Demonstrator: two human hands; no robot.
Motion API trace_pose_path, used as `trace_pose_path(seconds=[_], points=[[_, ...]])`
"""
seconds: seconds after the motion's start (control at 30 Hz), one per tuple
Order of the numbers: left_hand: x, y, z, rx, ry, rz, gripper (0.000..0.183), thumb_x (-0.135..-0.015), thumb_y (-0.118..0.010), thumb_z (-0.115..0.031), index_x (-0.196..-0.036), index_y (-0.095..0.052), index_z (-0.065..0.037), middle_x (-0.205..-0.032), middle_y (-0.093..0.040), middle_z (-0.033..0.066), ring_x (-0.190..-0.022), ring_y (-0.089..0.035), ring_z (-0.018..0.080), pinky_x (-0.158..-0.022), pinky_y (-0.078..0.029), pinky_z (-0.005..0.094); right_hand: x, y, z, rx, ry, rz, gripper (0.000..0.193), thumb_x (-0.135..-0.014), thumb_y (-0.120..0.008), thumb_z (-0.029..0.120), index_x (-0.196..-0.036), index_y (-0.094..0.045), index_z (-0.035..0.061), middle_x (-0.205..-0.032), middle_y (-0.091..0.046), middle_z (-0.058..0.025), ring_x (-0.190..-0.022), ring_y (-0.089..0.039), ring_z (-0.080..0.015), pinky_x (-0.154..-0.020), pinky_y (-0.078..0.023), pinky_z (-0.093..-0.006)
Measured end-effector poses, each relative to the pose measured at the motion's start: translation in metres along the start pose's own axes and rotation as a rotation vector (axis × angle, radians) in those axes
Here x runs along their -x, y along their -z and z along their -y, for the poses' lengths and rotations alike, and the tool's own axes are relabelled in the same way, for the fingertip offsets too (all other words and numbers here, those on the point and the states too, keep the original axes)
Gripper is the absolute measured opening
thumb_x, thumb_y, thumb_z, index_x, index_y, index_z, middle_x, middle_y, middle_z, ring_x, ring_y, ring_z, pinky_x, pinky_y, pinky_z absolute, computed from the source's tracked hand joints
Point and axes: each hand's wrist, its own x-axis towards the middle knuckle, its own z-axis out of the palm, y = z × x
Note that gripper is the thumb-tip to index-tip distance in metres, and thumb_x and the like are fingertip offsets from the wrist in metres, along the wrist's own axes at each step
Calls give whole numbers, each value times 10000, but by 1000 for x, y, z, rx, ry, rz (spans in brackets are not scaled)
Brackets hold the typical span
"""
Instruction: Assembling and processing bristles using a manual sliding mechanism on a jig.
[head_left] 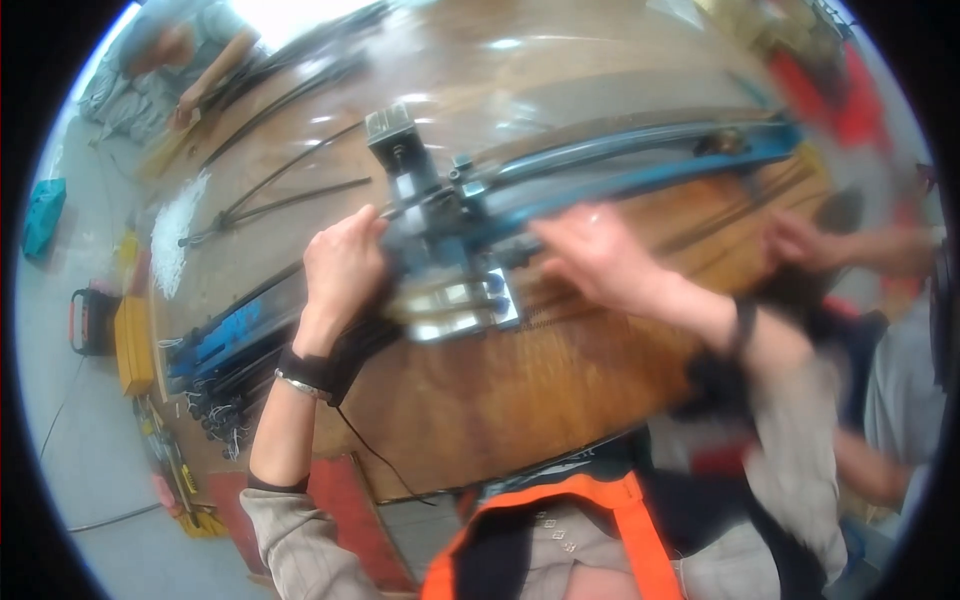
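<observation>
A dark metal bench fixture (425, 190) with a square upright block stands on the wooden table in front of me. A long blue rail (640, 175) runs from it to the right. My left hand (345, 260) is closed at the fixture's left side, its fingertips turned away from view; what it grips is hidden. On the other side, my right hand (605, 260) reaches toward the fixture with its fingers drawn together, blurred by motion. A small dark piece seems to lie at those fingertips, too smeared to name. A shiny metal plate (450, 315) sits at the fixture's near side.
Bundled dark cables or rods (225, 390) lie at the table's left, near a white pile of small pieces (178, 235). Long dark strips (290, 100) stretch across the far left. A person (165, 70) works there; another person's hand (800, 240) is at the right.
</observation>
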Motion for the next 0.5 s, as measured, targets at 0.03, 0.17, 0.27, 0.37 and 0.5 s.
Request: trace_pose_path(seconds=[0.03, 0.17, 0.27, 0.37, 0.5], points=[[0, 0, 0, 0, -2, -5, 121, -907, -555, -155, -828, -583, -68, -768, -652, 179, -723, -628, 409, -626, -488, 497, -1, -8, -1, -54, -23, 11, 417, -831, -711, 156, -1205, -586, 21, -835, -648, -82, -820, -604, -263, -775, -448, -396], [0, 3, 0, -4, 10, 1, 128, -909, -555, -165, -834, -588, -68, -777, -657, 182, -730, -633, 408, -631, -493, 495, 0, -10, 0, -110, -37, 23, 453, -832, -705, 130, -1239, -563, -11, -816, -613, -116, -770, -581, -288, -713, -481, -397], [-1, 5, 0, -9, 26, 31, 141, -918, -550, -180, -845, -597, -69, -785, -662, 185, -737, -638, 408, -638, -498, 495, 1, -10, -1, -127, -40, 37, 482, -827, -697, 88, -1273, -544, -17, -835, -605, -139, -768, -578, -304, -696, -488, -403], [-2, 7, 0, -18, 53, 79, 161, -931, -541, -197, -859, -608, -70, -791, -666, 190, -745, -644, 409, -646, -504, 498, 1, -12, -1, -163, -49, 66, 533, -818, -684, 20, -1323, -517, -12, -880, -610, -161, -788, -584, -323, -697, -484, -416], [-7, 12, -2, 26, 97, 183, 190, -950, -528, -224, -884, -620, -71, -793, -669, 199, -757, -649, 414, -657, -508, 505, 2, -12, -1, -191, -108, 91, 488, -824, -674, 14, -1294, -540, 6, -903, -620, -165, -810, -604, -327, -702, -498, -408]])
